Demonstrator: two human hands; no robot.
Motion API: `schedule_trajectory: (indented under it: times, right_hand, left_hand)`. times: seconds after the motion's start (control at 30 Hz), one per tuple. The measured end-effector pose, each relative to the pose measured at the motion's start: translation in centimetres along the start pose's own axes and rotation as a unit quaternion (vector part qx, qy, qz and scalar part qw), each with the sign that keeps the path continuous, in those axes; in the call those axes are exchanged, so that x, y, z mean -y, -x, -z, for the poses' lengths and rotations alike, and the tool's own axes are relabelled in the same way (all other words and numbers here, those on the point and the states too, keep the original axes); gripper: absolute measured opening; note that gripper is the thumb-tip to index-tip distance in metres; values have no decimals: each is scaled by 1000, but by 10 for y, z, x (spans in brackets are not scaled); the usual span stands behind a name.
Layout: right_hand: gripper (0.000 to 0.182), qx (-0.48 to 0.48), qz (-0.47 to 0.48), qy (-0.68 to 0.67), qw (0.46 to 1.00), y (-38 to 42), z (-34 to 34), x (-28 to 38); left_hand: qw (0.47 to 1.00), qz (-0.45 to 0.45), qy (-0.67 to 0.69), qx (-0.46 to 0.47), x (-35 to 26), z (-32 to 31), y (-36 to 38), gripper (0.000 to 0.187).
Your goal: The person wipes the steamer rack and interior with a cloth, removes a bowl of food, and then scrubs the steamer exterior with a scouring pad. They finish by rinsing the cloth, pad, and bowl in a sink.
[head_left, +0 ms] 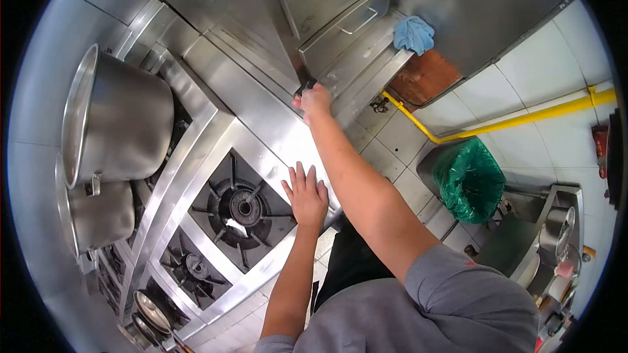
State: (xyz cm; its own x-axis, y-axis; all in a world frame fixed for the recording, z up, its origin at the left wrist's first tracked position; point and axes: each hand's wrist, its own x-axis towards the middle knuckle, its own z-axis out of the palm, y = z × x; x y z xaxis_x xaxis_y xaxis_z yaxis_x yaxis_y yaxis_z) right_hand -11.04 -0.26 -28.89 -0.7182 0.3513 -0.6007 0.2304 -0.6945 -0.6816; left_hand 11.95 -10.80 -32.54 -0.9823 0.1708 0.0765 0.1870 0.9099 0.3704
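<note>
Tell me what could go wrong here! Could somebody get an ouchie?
Maybe. The left hand lies flat on the shiny silver steel stove top, near a round dark metal burner. I see no flame, but hot metal could burn it. The right hand grips a black handle and might slip. The crumpled light-blue cloth near the steel ledge's edge could fall.
</note>
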Motion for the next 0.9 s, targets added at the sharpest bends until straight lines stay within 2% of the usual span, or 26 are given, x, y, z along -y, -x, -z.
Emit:
schedule_trajectory:
  times: [0.1,0.17,0.3,0.37,0.4,0.47,0.5,0.57,0.6,0.67,0.7,0.77,0.9]
  right_hand:
    - [21,-34,17,58,998,-3,-6,7]
    - [31,-31,-34,-13,999,14,-18,5]
    - [42,-44,-39,-65,996,26,-31,-11]
    - [51,-60,42,68,995,-11,-25,-42]
    - [51,-62,42,64,995,-8,-21,-39]
    - [53,-57,-24,8,998,1,-16,-23]
    - [53,-55,-22,7,998,4,-19,-19]
    - [49,-33,60,136,988,8,-21,-17]
    - [49,-36,56,138,988,4,-17,-22]
    - [41,-19,148,239,959,-12,-9,-33]
    - [41,-19,148,239,960,-18,-5,-31]
    - [32,9,58,289,955,-28,-1,-23]
    - [29,-37,94,247,964,9,-16,1]
  left_hand:
    - [1000,-3,-6,10,2,-2,-1,47]
    - [999,-3,-33,27,5,-4,-1,48]
    - [996,-19,-66,64,12,-10,1,52]
    - [994,-26,-85,68,15,-15,0,54]
    - [992,-27,-99,72,16,-16,1,56]
    - [992,-28,-102,72,15,-14,3,57]
    - [992,-22,-99,74,13,-12,1,59]
    - [994,-32,-86,65,13,-12,-1,59]
    - [995,-39,-74,59,13,-10,2,58]
    - [995,-30,-71,66,9,-6,2,58]
    - [995,-24,-68,67,8,-6,0,58]
    - [996,-21,-61,64,10,-9,1,57]
    - [996,-25,-66,56,11,-12,0,57]
